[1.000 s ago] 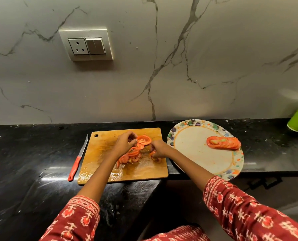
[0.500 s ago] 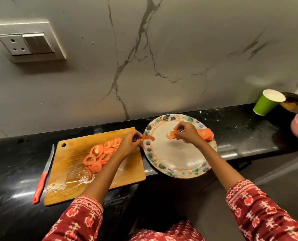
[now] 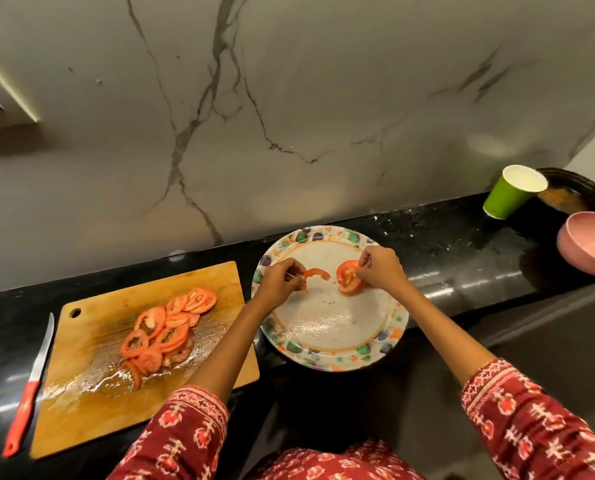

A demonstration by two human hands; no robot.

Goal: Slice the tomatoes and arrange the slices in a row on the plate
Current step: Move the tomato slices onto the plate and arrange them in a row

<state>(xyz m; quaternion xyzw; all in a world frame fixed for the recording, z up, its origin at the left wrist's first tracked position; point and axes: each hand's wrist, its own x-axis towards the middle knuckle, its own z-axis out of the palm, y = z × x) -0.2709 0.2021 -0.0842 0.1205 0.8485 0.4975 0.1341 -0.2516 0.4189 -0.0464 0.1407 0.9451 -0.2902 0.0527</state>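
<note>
A round plate with a flowered rim (image 3: 389, 334) lies on the black counter. Over its far left part my left hand (image 3: 280, 280) pinches a thin curved tomato slice (image 3: 318, 273). My right hand (image 3: 381, 268) pinches the edge of a round tomato slice (image 3: 347, 277) that sits on the plate's far middle; any slices behind this hand are hidden. A heap of several cut tomato slices (image 3: 166, 327) lies on the wet wooden cutting board (image 3: 91, 403) to the left.
A red-handled knife (image 3: 29, 386) lies on the counter left of the board. At the far right stand a green paper cup (image 3: 509, 192), a pink bowl (image 3: 589, 242) and a dark pan (image 3: 573, 195). The counter's front edge drops off right below the plate.
Both hands left the cutting board, each carrying a tomato slice to the plate. My view has swung right, bringing the cup, bowl and pan into sight.
</note>
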